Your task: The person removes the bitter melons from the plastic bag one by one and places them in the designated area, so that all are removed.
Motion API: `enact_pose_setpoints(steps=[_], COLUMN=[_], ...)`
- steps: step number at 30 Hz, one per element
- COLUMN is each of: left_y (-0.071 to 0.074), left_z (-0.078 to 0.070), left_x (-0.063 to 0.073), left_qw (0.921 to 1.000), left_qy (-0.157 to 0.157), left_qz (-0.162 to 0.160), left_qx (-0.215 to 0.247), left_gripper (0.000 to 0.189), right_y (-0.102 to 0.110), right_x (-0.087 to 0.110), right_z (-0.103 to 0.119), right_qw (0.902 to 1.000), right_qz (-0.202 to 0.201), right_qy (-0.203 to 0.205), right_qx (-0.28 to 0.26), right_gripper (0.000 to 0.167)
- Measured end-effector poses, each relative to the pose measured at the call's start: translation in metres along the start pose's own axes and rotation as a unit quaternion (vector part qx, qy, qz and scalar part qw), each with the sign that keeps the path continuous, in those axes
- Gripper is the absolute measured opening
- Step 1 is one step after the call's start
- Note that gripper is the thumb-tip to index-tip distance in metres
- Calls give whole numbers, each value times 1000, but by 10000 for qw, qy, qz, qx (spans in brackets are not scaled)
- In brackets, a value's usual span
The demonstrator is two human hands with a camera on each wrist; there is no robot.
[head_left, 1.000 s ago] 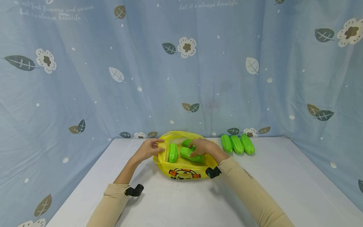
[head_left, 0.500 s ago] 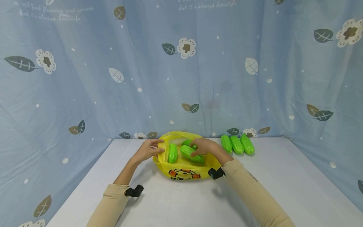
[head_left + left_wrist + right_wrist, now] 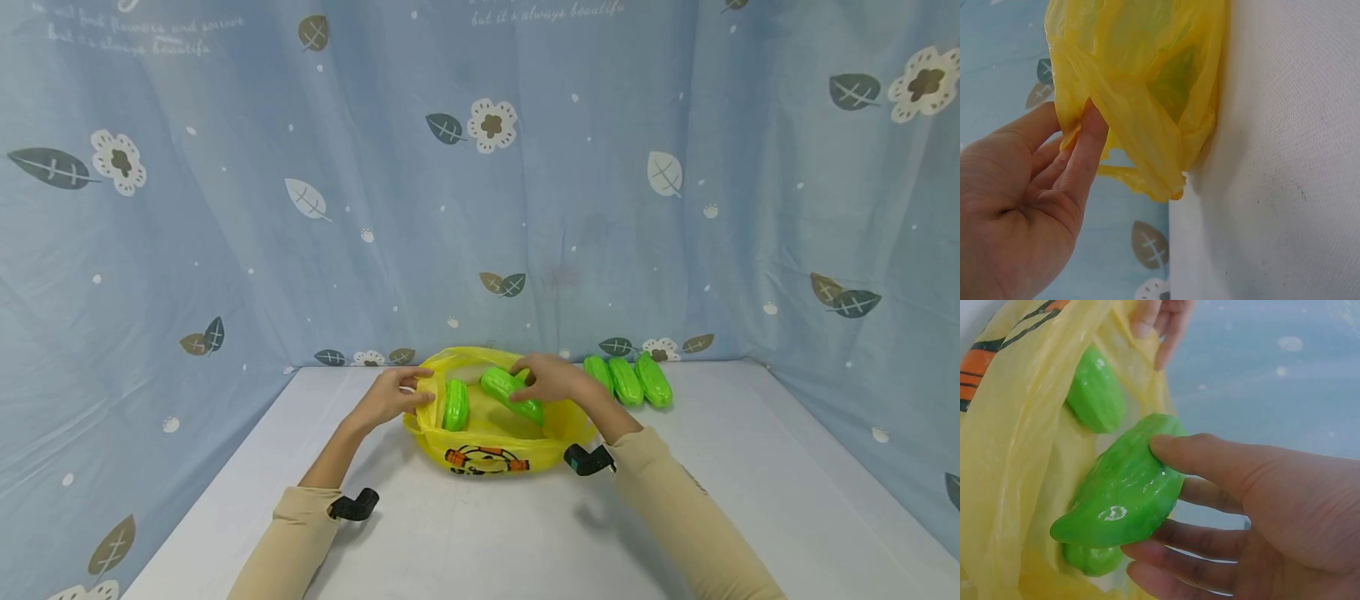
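A yellow plastic bag [image 3: 491, 436] with a printed front lies with its mouth spread. My left hand [image 3: 390, 398] pinches its left rim between thumb and fingers, as the left wrist view shows [image 3: 1029, 181] close up. At the right side of the mouth, my right hand [image 3: 553, 379] grips a glossy green cucumber [image 3: 1129, 484], ridged and tapering to a point, with thumb on top and fingers beneath. Inside the bag, one cucumber [image 3: 456, 406] lies at the left. Another cucumber [image 3: 1092, 559] lies partly hidden behind the held one in the right wrist view.
Three more green cucumbers [image 3: 628, 382] lie side by side on the white table [image 3: 480, 542], right of the bag. A blue patterned curtain [image 3: 480, 208] hangs behind and around the table. Both sleeves carry black camera mounts [image 3: 588, 460].
My right hand has risen and drawn back slightly to the right with the cucumber, which now overlaps the one behind it. My left hand stays at the bag's rim.
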State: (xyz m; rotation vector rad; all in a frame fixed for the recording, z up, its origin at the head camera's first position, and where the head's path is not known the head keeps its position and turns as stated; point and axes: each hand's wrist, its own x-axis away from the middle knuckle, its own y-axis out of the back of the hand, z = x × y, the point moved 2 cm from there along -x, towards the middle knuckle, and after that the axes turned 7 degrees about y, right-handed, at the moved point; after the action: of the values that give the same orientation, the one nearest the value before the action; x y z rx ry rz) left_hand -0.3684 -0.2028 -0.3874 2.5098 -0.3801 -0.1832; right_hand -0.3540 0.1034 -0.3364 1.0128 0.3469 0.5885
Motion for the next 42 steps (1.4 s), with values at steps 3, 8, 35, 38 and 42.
enact_pose_setpoints(steps=[3, 8, 35, 38, 42], left_y=[0, 0, 0, 0, 1], left_z=[1, 2, 2, 2, 4], left_x=[0, -1, -2, -2, -3], left_qw=[10000, 10000, 10000, 9999, 9999], left_qy=[15, 24, -9, 4, 29], left_qz=[-18, -30, -9, -8, -29], left_qx=[0, 19, -83, -103, -97], left_gripper=[50, 51, 49, 49, 49], right_y=[2, 3, 16, 17, 20], right_x=[3, 7, 40, 45, 51], right_z=[3, 5, -5, -8, -11], right_qw=[10000, 9998, 9976, 9978, 9973], right_qz=[-64, -133, -627, -627, -693], right_qy=[11, 76, 274, 193, 121], right_qx=[53, 87, -68, -129, -217], right_gripper=[52, 52, 54, 55, 56])
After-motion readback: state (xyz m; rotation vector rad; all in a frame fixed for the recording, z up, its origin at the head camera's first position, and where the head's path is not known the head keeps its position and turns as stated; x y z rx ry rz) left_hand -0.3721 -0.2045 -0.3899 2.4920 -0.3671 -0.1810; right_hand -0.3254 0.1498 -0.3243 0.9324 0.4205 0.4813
